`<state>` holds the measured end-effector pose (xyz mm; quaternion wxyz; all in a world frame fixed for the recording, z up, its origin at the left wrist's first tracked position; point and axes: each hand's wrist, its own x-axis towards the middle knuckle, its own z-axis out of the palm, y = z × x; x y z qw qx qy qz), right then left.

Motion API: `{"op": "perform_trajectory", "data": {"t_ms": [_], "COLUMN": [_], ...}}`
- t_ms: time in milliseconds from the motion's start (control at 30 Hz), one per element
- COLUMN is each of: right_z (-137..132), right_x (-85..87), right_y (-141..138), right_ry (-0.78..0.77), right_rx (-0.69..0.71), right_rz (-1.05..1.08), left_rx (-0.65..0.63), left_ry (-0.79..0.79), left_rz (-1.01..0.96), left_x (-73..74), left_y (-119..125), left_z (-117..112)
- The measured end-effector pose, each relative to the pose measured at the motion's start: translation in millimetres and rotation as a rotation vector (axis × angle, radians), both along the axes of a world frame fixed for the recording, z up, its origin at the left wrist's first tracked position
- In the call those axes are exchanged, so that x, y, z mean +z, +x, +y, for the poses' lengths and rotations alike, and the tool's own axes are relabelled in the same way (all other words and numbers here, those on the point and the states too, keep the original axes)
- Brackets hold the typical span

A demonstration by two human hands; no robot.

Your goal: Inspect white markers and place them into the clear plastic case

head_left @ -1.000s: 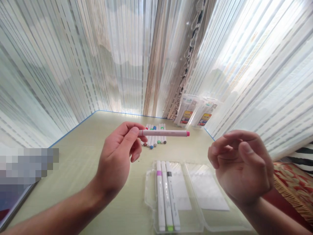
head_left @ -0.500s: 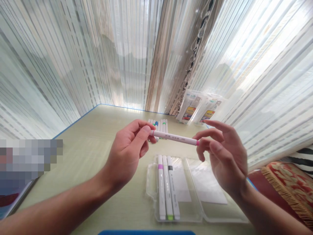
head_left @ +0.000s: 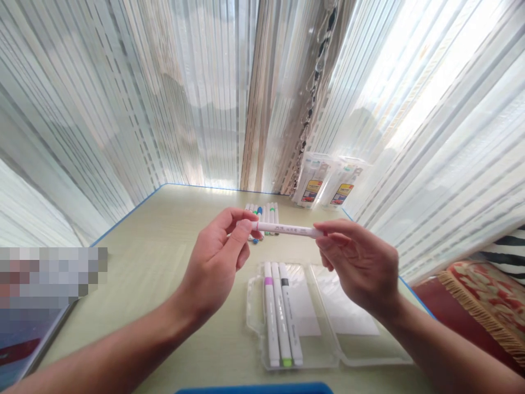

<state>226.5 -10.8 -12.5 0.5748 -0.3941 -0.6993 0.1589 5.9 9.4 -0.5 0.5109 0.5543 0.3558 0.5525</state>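
Observation:
Above the table a white marker (head_left: 283,229) with pink ends lies level between both hands. My left hand (head_left: 217,262) pinches its left end between thumb and fingers. The fingers of my right hand (head_left: 356,262) are closed round its right end, hiding the pink tip. Below them an open clear plastic case (head_left: 328,323) lies flat on the table, with three markers (head_left: 281,314) side by side in its left half. Several more markers (head_left: 264,212) lie in a row on the table behind the hands.
Two packaged marker sets (head_left: 326,183) lean against the striped sheer curtain (head_left: 205,98) at the back right. The pale table (head_left: 143,262) has a blue edge. A patterned red cushion (head_left: 484,295) lies at the right. A blue object (head_left: 254,389) shows at the bottom edge.
My right hand has come in from the right and closed on the marker's right end. The left hand keeps its hold on the left end.

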Motion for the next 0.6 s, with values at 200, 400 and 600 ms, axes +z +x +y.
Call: {"op": "perform_trajectory", "data": {"t_ms": [200, 400, 600], "right_z": [2, 5, 4], "right_x": [1.0, 1.6, 0.1], "right_y": [-1, -2, -1], "right_ry": [0.004, 0.049, 0.037], "right_rx": [0.038, 0.050, 0.031], "right_rz": [0.136, 0.149, 0.146], "left_rx": [0.058, 0.057, 0.054], "left_ry": [0.176, 0.263, 0.280], "left_rz": [0.135, 0.190, 0.165], "left_x": [-7.5, -12.9, -11.6], "left_y": [-2, -5, -5], "left_z": [-2, 2, 3]}}
